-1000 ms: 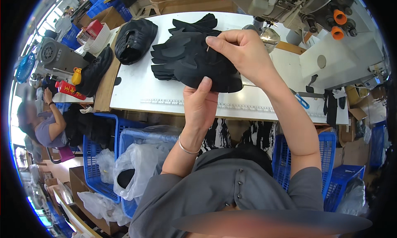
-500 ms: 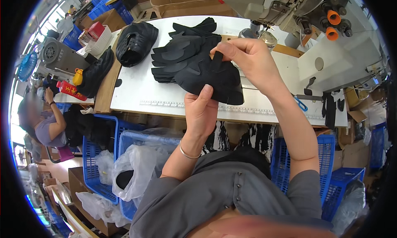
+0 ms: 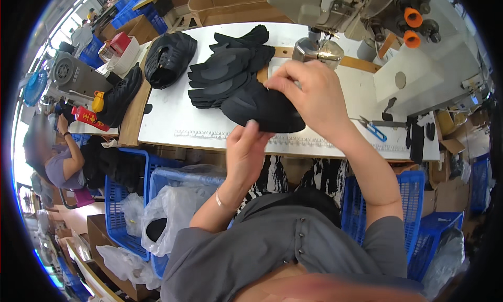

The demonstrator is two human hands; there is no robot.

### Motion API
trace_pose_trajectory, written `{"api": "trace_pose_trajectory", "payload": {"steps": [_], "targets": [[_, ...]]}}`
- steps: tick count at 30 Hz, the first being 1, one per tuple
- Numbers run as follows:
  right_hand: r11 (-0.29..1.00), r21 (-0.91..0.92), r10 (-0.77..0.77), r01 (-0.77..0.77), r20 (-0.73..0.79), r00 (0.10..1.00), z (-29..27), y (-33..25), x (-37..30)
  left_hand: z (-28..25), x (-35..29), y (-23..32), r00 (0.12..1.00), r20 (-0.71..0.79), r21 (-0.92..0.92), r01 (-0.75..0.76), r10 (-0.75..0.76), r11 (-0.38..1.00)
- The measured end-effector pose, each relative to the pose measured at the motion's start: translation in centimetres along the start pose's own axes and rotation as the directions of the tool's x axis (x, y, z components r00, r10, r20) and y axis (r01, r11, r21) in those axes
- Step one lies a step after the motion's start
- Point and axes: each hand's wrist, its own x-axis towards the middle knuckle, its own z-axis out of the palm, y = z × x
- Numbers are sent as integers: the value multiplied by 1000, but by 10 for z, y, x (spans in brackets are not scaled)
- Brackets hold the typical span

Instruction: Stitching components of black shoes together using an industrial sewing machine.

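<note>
Above the front part of the white table, both hands hold a black shoe upper piece [image 3: 264,112]. My left hand [image 3: 245,150] grips its near edge, thumb on top and fingers underneath. Along its far right edge, my right hand [image 3: 309,89] pinches the material between thumb and fingers; a small strip seen there earlier is hidden by the hand. Just beyond lies a fanned stack of black cut shoe pieces [image 3: 220,74]. A sewing machine [image 3: 335,19] stands behind my right hand, its needle area past my fingers.
Black shoes [image 3: 170,60] stand at the table's far left. Blue-handled scissors [image 3: 376,131] and black strips [image 3: 415,139] lie at the right. A ruler tape [image 3: 220,138] runs along the front edge. Blue crates [image 3: 126,218] flank me below. Another person [image 3: 68,163] sits at left.
My left hand has shifted down and left along the piece's near edge. The right hand has lowered onto the far edge, covering the small black strip. The piece now looks more curved.
</note>
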Motion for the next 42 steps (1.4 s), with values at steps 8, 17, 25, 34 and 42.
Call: {"api": "trace_pose_trajectory", "payload": {"steps": [8,17,25,34,42], "targets": [[894,-63,-437,444,97,894,-6,-56,-30,30,-38,86,917,397,913,-399,43,81],[995,19,102,-100,-100,990,-63,23,-118,-16,12,237,541,391,883,-449,745,-137],[878,-354,317,-321,-72,946,-64,78,-330,-204,100,182,953,262,481,6,150,-877],[132,-564,685,-815,-543,486,-171,145,-530,-225,182,205,915,386,342,-23,118,-939],[36,-838,955,-544,-132,266,-146,250,-607,-183,160,186,875,424,311,103,235,-945]]}}
